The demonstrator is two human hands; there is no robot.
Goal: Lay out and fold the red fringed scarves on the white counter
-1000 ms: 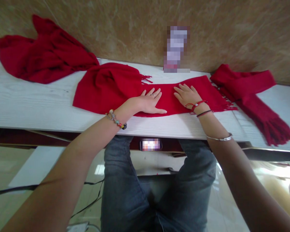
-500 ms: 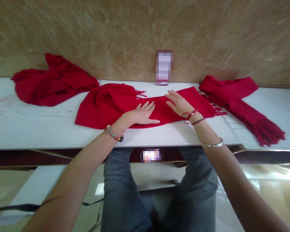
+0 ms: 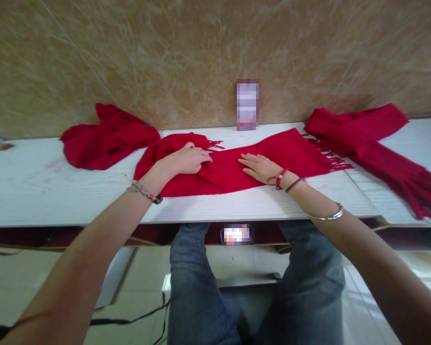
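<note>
A red fringed scarf (image 3: 230, 170) lies across the white table in front of me, smooth on its right part and bunched at its left. My left hand (image 3: 189, 159) is on the bunched part, its fingers curled down and closed on the cloth; the fingertips are partly hidden. Flat on the smooth part lies my right hand (image 3: 260, 167), fingers stretched out and holding nothing. One fringed end of the scarf points right, and a smaller bit of fringe shows behind my left hand.
A crumpled red cloth (image 3: 109, 139) lies at the left, against the brown marbled wall (image 3: 187, 57). Another folded red scarf (image 3: 366, 136) is at the right. A phone (image 3: 247, 105) leans on the wall; a second phone (image 3: 237, 235) sits below the table's front edge.
My left hand has shifted left and gone from lying flat to curled on the cloth. My right hand has come down flat, a little nearer me. The view has swung slightly left.
</note>
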